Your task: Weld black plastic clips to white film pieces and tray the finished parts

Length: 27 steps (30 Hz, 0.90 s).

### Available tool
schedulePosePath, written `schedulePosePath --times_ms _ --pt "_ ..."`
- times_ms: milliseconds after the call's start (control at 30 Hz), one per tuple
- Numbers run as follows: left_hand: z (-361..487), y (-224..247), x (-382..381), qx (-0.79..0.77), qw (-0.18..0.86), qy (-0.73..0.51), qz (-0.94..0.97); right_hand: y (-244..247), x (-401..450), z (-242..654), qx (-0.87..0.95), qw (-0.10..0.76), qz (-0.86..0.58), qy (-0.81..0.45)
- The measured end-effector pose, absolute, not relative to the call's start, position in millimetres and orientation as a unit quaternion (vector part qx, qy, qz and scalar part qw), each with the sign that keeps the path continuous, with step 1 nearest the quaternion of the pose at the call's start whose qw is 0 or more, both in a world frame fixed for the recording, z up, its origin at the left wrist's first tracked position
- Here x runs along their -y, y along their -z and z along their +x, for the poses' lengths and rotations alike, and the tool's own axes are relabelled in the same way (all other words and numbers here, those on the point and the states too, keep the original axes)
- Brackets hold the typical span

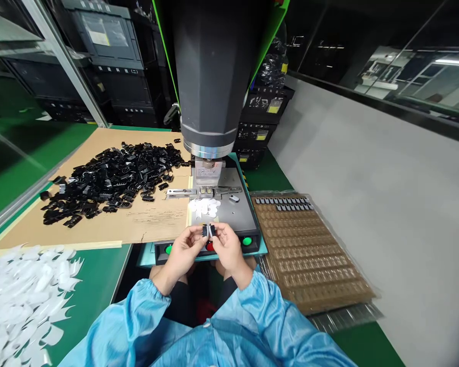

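Just above the front edge of the machine base, my left hand (pixel 184 247) pinches a small black plastic part (pixel 205 230). Close beside it, my right hand (pixel 228 246) pinches a second black plastic part (pixel 212 230). A thin pale strip shows between the two parts; whether they are joined I cannot tell. Beyond my fingertips, white film pieces (pixel 204 207) lie on the grey machine plate (pixel 235 216). A metal fixture (pixel 205 192) sits behind them under the press head (pixel 208 171). One small grey-and-black part (pixel 234 198) rests on the plate's right side.
A heap of black plastic parts (pixel 118 176) covers the cardboard (pixel 164 216) at left. White film pieces (pixel 26 300) pile at lower left. At right, a clear blister tray (pixel 309 255) holds grey parts in its far rows. Green buttons (pixel 247 240) and a red button line the base's front.
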<state>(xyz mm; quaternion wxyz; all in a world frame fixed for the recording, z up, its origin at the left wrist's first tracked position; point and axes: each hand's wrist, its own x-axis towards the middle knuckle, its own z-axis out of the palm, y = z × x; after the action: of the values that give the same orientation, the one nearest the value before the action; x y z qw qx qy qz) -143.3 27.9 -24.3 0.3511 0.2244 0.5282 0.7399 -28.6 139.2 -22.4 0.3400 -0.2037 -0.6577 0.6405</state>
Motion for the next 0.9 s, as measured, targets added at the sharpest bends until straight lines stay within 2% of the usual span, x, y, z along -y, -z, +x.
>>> schedulePosePath --times_ms 467,733,900 --pt "-142.2 16.3 -26.4 -0.514 0.355 -0.752 0.21 20.1 -133.5 -29.7 0.616 0.351 -0.202 -0.676" --pt "-149.1 8.1 -23.0 -0.376 0.507 -0.769 0.098 5.4 -133.3 -25.5 0.52 0.336 -0.235 -0.749" --pt "-147.7 3.2 -20.5 -0.327 0.546 -0.767 0.079 -3.1 -131.5 -25.4 0.434 0.312 -0.206 -0.82"
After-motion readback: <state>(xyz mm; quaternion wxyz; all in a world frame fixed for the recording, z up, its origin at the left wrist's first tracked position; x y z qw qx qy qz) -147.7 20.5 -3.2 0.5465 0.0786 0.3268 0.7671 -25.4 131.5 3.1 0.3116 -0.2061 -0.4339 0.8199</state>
